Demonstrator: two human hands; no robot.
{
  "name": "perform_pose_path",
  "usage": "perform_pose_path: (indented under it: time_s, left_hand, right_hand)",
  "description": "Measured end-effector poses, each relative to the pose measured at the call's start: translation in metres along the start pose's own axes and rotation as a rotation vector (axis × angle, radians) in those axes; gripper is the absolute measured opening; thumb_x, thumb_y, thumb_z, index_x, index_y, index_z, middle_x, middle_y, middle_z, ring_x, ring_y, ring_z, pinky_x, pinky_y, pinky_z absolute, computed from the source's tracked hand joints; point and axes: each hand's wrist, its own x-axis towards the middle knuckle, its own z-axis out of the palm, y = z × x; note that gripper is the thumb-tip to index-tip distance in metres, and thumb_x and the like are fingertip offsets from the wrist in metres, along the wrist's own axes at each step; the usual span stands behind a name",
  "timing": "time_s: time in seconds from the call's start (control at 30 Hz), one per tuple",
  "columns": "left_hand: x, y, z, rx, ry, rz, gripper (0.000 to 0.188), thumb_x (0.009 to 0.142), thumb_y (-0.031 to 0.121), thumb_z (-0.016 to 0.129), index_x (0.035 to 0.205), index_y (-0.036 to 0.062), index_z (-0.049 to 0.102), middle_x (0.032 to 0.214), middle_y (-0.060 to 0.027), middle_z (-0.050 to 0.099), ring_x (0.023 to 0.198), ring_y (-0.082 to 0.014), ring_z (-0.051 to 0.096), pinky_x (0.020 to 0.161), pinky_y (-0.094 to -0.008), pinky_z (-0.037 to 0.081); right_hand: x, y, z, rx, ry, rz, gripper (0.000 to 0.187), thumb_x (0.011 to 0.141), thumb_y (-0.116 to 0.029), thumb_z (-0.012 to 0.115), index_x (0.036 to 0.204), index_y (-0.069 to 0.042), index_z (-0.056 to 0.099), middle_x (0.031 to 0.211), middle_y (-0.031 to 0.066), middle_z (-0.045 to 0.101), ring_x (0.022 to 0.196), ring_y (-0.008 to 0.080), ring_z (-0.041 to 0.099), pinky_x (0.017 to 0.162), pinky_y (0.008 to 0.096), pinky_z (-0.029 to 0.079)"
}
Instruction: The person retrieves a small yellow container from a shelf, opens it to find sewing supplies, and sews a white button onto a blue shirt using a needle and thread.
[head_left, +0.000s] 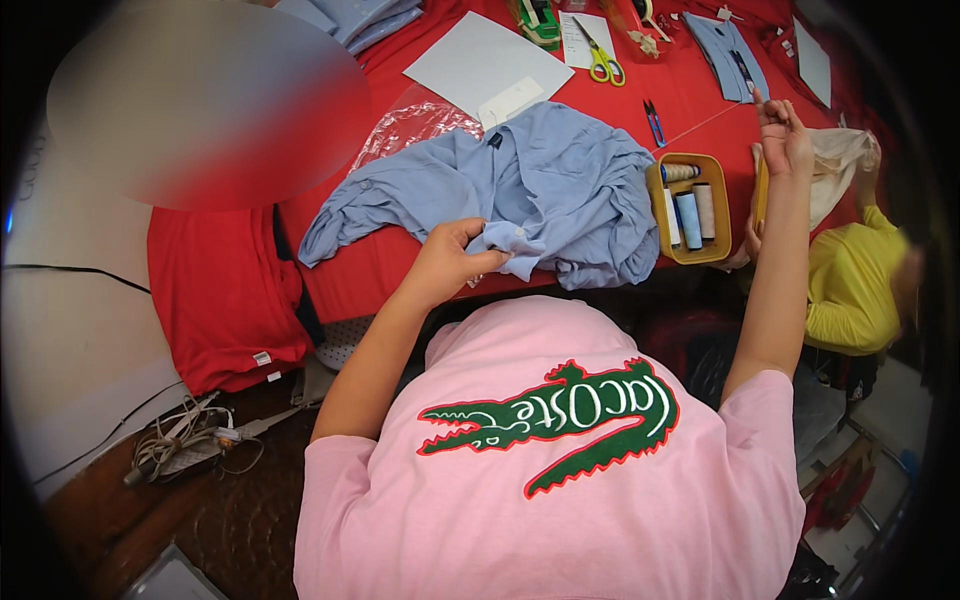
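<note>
One view: wide fisheye, left of a head-worn pair, facing steeply down and slightly ahead; upright. Nearest: wearer's pink fabric T-shirt (600, 530), large across lower centre. Crumpled pale-blue cloth shirt (590, 170) above frame centre, mid-range. Table covered in red cloth (690, 100) spans upper part, reaching farther off. Person in yellow top (850, 290) near right rim. Corners black.

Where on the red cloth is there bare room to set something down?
Mainly the red cloth between the snips and the folded blue garment, though a thread crosses its near side. A smaller strip lies between the shirt sleeve and the cloth's near edge, left of the left hand. It's crowded beyond the shirt: paper, plastic, scissors.
</note>
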Motion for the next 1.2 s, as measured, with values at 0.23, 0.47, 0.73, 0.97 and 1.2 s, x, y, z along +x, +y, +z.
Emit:
perform_pose_path:
  time_s: [0.23, 0.47, 0.73, 0.97, 1.2]
  left_hand:
    - [-0.009, 0.0, -0.006, -0.047, 0.017, -0.004, 0.026, 0.087, 0.005, 0.074, 0.112, -0.0028, 0.072, 0.099, -0.005, 0.074, 0.089, -0.0104, 0.067, 0.081, -0.0267, 0.052]
    - [-0.005, 0.02, 0.007, -0.016, 0.006, -0.067, 0.026, 0.088, 0.01, 0.077, 0.111, -0.0026, 0.073, 0.098, -0.0047, 0.074, 0.087, -0.01, 0.067, 0.08, -0.027, 0.053]
    - [0.0, 0.028, 0.009, -0.032, -0.021, -0.082, 0.034, 0.085, 0.014, 0.08, 0.113, -0.0046, 0.072, 0.095, -0.0059, 0.073, 0.083, -0.0093, 0.066, 0.074, -0.0251, 0.053]
    - [-0.002, 0.031, 0.003, 0.045, 0.063, -0.13, 0.032, 0.083, 0.016, 0.078, 0.107, -0.0041, 0.072, 0.09, -0.0063, 0.073, 0.078, -0.009, 0.065, 0.071, -0.0237, 0.052]
    - [0.004, 0.025, 0.002, 0.016, 0.078, -0.109, 0.025, 0.083, 0.013, 0.078, 0.102, -0.002, 0.072, 0.088, -0.0043, 0.072, 0.077, -0.0081, 0.065, 0.07, -0.0231, 0.051]
  right_hand:
    - [0.025, -0.007, -0.002, -0.068, 0.122, -0.234, 0.025, 0.106, -0.005, 0.045, 0.082, -0.001, 0.043, 0.075, 0.0095, 0.05, 0.078, 0.0268, 0.061, 0.114, 0.0584, 0.046]
    - [-0.065, 0.143, 0.148, -0.629, -0.246, -0.129, 0.022, 0.103, -0.012, 0.054, 0.121, -0.002, 0.061, 0.092, 0.0111, 0.071, 0.092, 0.0231, 0.072, 0.093, 0.0341, 0.054]
    - [-0.159, 0.245, 0.2, -0.85, -1.097, 0.697, 0.018, 0.098, -0.016, 0.065, 0.109, -0.002, 0.068, 0.098, 0.0009, 0.069, 0.092, 0.0104, 0.063, 0.088, 0.0281, 0.05]
    - [-0.154, 0.218, 0.199, -1.021, -1.167, 0.843, 0.019, 0.09, -0.015, 0.072, 0.103, -0.002, 0.076, 0.094, 0.0003, 0.072, 0.086, 0.0078, 0.061, 0.08, 0.0252, 0.049]
    - [-0.156, 0.219, 0.193, -0.905, -1.138, 0.856, 0.019, 0.089, -0.011, 0.069, 0.104, -0.001, 0.076, 0.092, -0.0005, 0.072, 0.085, 0.0062, 0.061, 0.08, 0.023, 0.049]
